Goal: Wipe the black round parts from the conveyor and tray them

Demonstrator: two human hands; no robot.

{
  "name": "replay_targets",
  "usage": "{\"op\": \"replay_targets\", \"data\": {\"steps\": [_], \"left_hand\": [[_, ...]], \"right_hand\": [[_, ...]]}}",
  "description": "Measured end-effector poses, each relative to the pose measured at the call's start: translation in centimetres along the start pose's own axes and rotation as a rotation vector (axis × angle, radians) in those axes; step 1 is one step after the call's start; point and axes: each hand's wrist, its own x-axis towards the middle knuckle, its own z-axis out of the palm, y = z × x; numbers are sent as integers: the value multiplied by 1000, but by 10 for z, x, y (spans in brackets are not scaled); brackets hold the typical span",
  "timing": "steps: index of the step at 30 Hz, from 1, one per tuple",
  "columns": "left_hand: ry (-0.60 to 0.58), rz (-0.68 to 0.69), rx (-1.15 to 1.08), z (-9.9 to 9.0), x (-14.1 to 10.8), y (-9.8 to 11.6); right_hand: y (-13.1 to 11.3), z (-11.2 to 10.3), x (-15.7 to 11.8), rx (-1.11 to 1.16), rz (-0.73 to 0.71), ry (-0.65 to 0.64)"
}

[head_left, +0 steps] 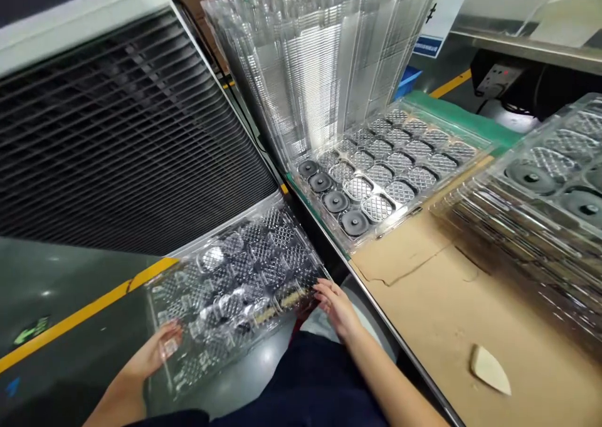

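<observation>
A clear plastic blister tray (235, 276) with rows of diamond-patterned pockets is held in front of me, over the floor. My left hand (162, 345) is closed at its left end, partly seen through the plastic. My right hand (336, 306) grips the right end, its fingers at the near corner. To the right, another clear tray (404, 163) lies on the table, with several dark round parts (335, 201) in its left row of pockets. The pockets beside them hold no parts.
A tall stack of clear trays (320, 69) stands on edge behind the table tray. More trays (517, 226) are piled at right, round parts in the top one. A beige wedge-shaped piece (490, 369) lies on the brown tabletop (423, 314). A black louvred machine (117, 138) fills the left.
</observation>
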Motion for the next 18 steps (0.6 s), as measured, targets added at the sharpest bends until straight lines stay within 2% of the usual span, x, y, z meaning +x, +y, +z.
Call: {"op": "replay_targets", "data": {"steps": [4, 9, 13, 18], "left_hand": [[-108, -105, -130, 13, 26, 9], [-130, -100, -131, 24, 52, 29], [-62, -60, -21, 39, 66, 43], [116, -33, 195, 67, 72, 50]], "right_hand": [[7, -3, 28, 7, 52, 77], [8, 8, 67, 22, 56, 93], [14, 13, 90, 35, 44, 112], [26, 2, 93, -26, 92, 124]]}}
